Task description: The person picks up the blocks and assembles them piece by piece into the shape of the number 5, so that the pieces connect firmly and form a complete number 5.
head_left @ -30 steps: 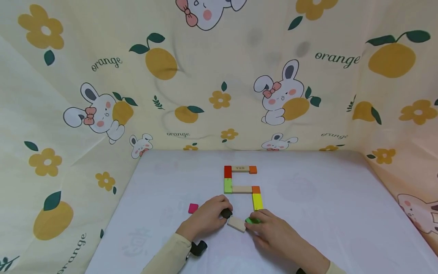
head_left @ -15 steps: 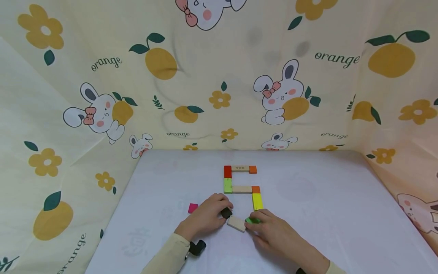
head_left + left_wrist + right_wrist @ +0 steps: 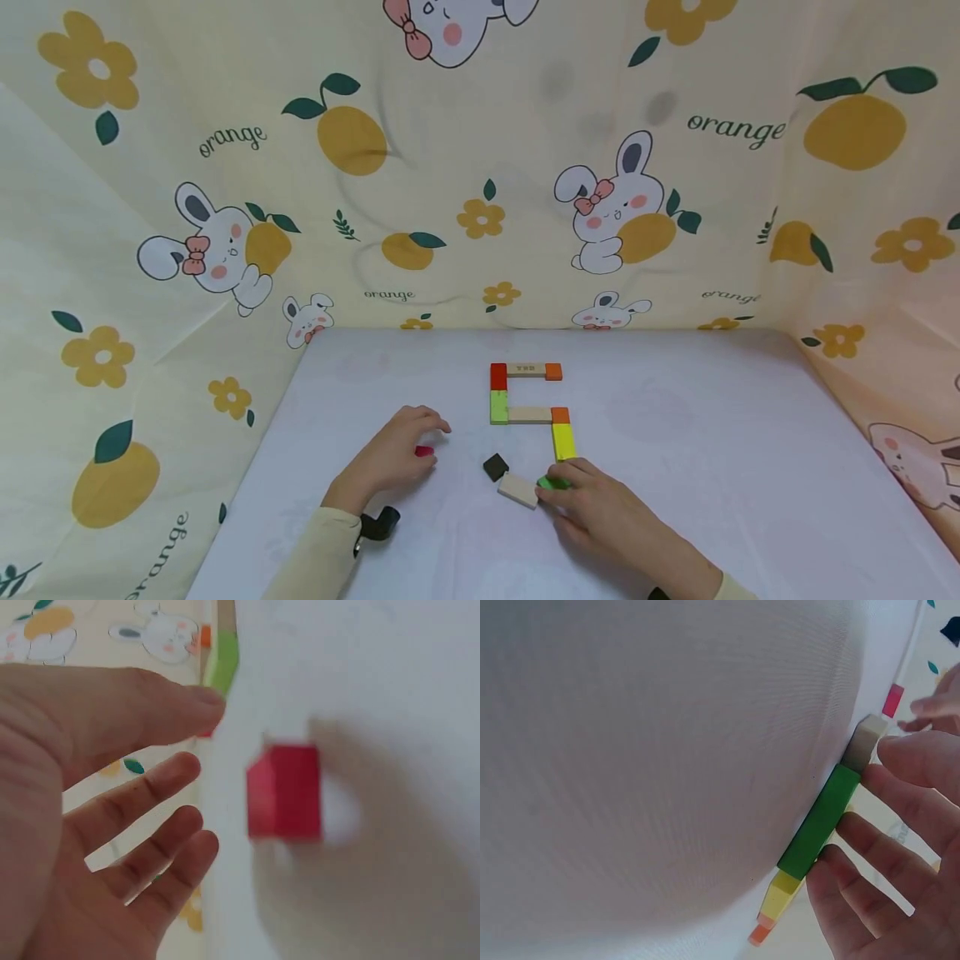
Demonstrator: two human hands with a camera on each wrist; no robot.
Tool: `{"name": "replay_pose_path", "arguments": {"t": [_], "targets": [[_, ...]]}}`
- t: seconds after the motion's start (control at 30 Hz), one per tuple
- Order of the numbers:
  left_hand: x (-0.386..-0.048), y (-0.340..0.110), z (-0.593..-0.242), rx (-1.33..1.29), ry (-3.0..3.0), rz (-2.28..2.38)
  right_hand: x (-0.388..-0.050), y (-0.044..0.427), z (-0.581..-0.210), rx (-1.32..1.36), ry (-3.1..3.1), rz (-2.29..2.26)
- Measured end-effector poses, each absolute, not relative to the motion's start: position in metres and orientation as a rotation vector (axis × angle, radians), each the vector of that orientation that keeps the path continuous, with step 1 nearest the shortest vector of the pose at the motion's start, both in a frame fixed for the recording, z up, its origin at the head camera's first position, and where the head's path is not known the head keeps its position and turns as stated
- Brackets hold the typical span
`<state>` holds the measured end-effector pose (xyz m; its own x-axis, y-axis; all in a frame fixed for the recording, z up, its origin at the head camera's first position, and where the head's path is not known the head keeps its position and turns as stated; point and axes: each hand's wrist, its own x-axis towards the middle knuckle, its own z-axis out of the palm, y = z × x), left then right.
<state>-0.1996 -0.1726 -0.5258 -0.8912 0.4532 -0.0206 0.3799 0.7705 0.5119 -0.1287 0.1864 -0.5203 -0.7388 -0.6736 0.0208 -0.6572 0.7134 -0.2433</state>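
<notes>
In the head view my left hand [image 3: 393, 454] hovers round a small pinkish-red block [image 3: 424, 451]. The left wrist view shows that block [image 3: 289, 793] on the white surface, apart from the spread thumb and fingers. My right hand [image 3: 603, 508] rests at the green block [image 3: 553, 482], partly covering it. From the right wrist, fingers lie along one side of the green block [image 3: 819, 821], with the thumb near the end of a plain wooden block [image 3: 864, 742]. That wooden block [image 3: 518, 490] lies slanted, and a black block [image 3: 496, 467] sits at its upper left end.
Farther back, red [image 3: 498, 377], light green [image 3: 498, 407], wooden [image 3: 529, 415], orange [image 3: 560, 415] and yellow [image 3: 563, 442] blocks form a connected bent line on the white table [image 3: 675, 433]. A printed cloth [image 3: 480, 167] hangs behind.
My left hand has let go of the black block and moved left to the pinkish-red block. The black block stays beside the wooden one. My right hand has not moved.
</notes>
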Motion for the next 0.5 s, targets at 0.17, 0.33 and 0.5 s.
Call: {"name": "replay_pose_path", "arguments": {"t": [0.17, 0.33, 0.5], "targets": [[-0.194, -0.186, -0.529, 0.643, 2.804, 0.785, -0.128, 0.187, -0.522, -1.140, 2.860, -0.358], [-0.191, -0.189, -0.535, 0.654, 2.802, 0.811, -0.128, 0.188, -0.522, -1.153, 2.867, -0.353], [-0.192, -0.188, -0.536, 0.633, 2.790, 0.853, -0.128, 0.188, -0.521, -1.143, 2.864, -0.351]]}}
